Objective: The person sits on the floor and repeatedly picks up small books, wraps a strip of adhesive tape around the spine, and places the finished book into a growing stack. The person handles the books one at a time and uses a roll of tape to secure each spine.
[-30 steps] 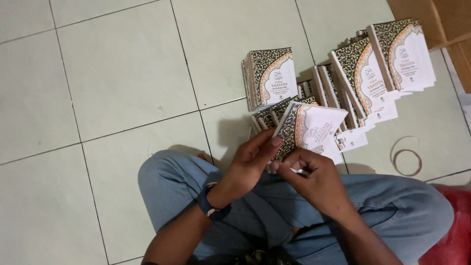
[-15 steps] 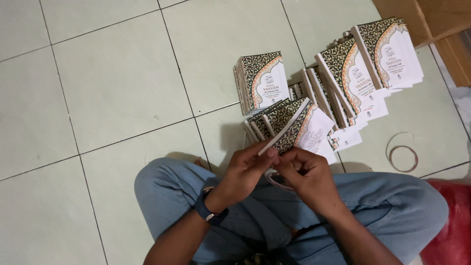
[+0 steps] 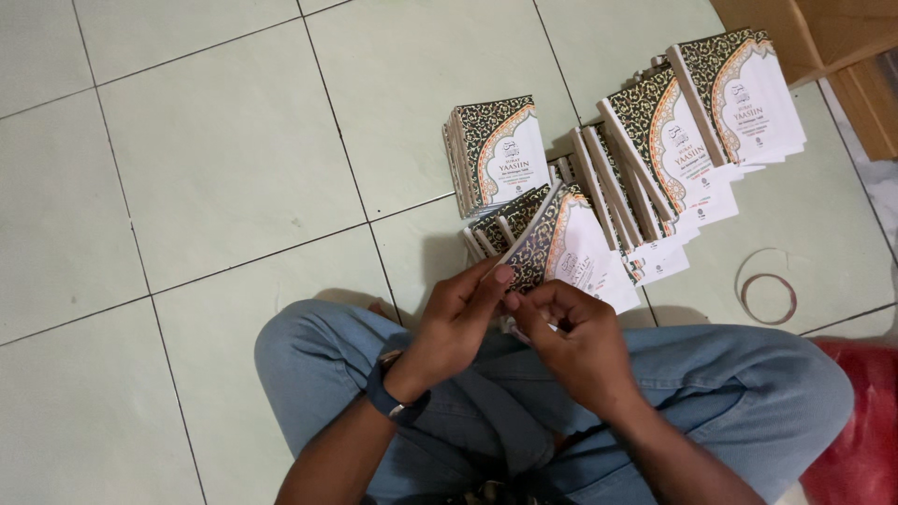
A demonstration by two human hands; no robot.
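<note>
Booklet (image 3: 561, 248) with the gold and dark cover sits tilted between your fingertips, just over your knees. Your left hand (image 3: 458, 323) pinches its lower edge, fingers closed on it. Your right hand (image 3: 575, 341) curls shut on the same corner, so it stays up. Past your fingers, more booklets (image 3: 655, 159) lean in a row on the floor (image 3: 215, 168). A loose ring (image 3: 767, 297) lies to the right.

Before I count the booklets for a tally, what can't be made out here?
- Head view: what the left hand and right hand pinch; fingers cover it.
- Booklets overlap, hiding lower ones.
- Red item and wooden furniture: cut by the frame edge.
</note>
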